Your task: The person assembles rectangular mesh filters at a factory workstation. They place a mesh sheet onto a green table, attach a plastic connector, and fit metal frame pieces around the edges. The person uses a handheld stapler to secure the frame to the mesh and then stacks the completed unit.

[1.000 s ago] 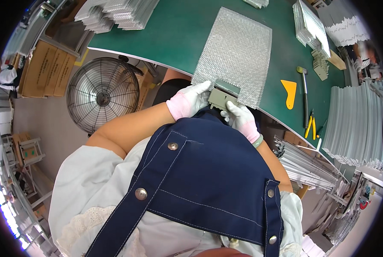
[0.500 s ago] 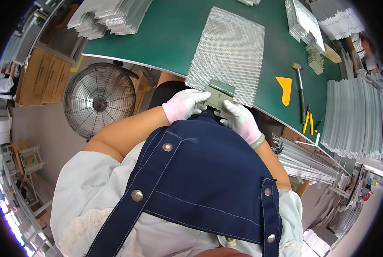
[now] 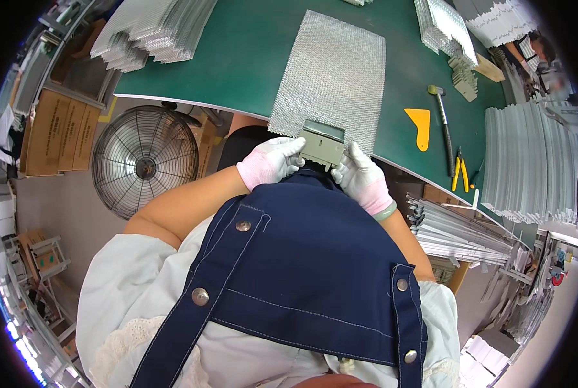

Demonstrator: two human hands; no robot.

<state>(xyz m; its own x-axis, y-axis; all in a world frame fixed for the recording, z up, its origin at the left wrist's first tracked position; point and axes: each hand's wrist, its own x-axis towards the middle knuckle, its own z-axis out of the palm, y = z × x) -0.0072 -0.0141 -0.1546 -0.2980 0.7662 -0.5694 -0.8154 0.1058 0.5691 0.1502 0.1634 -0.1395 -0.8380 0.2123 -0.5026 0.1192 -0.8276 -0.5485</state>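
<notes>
A grey-green flat part (image 3: 322, 150), like a small bracket or cover with tabs along its lower edge, is held at the near edge of the table. My left hand (image 3: 272, 160), in a white and pink glove, pinches its left side with the thumb on the face. At its right edge my right hand (image 3: 362, 178), gloved alike, has curled fingers by the lower corner; its thumb is off the face. Beyond the part, a silvery mesh sheet (image 3: 334, 71) lies on the green table (image 3: 237, 64). The part covers some of the sheet's near edge.
To the right lie a yellow scraper (image 3: 419, 126), a hammer (image 3: 445, 129) and yellow-handled pliers (image 3: 460, 173). Stacked mesh sheets (image 3: 166, 32) stand at the far left, pale panels (image 3: 528, 165) at the right. A floor fan (image 3: 145, 165) stands left of the table.
The grey-green part has turned its face more toward view. My right thumb has slid off its face to the right edge. The whole view has shifted slightly.
</notes>
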